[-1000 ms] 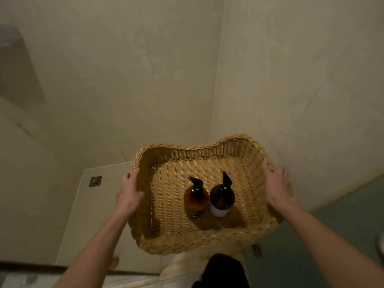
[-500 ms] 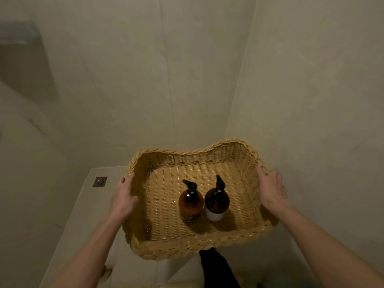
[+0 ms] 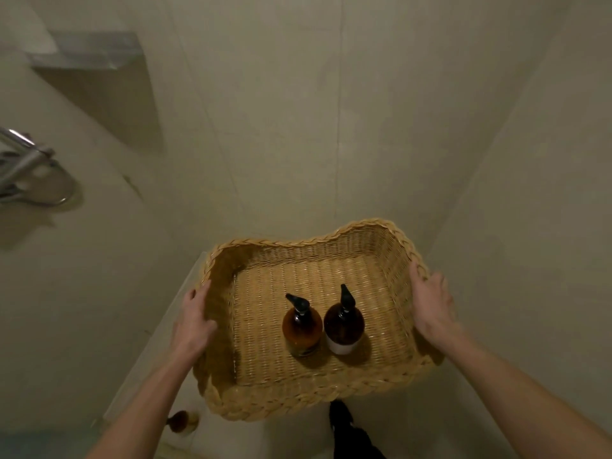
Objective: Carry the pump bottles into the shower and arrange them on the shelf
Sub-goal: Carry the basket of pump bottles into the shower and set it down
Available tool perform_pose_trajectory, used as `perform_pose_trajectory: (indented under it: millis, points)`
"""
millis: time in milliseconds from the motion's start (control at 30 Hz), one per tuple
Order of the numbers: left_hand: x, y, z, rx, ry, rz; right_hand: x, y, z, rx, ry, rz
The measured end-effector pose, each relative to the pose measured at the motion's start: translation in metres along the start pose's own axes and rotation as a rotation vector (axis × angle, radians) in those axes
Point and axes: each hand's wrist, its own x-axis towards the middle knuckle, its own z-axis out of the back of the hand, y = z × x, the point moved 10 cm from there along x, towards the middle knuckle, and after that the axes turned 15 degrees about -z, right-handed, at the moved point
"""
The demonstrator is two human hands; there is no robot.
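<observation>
Evidently for balance, the left hand (image 3: 193, 326) and right hand (image 3: 430, 309) clasp opposite sides of the wicker basket (image 3: 298, 389), level, so the 2 pump bottles (image 3: 323, 324) stay upright inside; the shelf (image 3: 89, 54) sits high left.

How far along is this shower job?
Done: the person is inside among the tiled walls, near the shelf. In hand: the left hand and right hand hold the basket, with both bottles upright inside. Left: lifting them out and arranging them on the shelf.
</observation>
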Motion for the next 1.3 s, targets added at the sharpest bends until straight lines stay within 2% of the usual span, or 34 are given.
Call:
perform_pose_trajectory:
  millis: [267, 533, 900, 1300]
  points:
    - [0.041, 0.005, 0.017, -0.021, -0.127, 0.131, 0.082, 0.075, 0.015, 0.054, 0.047, 0.170]
    - [0.050, 0.013, 0.036, -0.002, -0.201, 0.253, 0.128, 0.147, 0.020, -0.060, 0.097, 0.332]
    - [0.062, 0.064, 0.054, -0.028, -0.302, 0.470, 0.174, 0.286, -0.002, -0.127, 0.135, 0.570]
    - [0.108, 0.117, 0.071, -0.039, -0.458, 0.618, 0.221, 0.438, -0.017, -0.154, 0.172, 0.818]
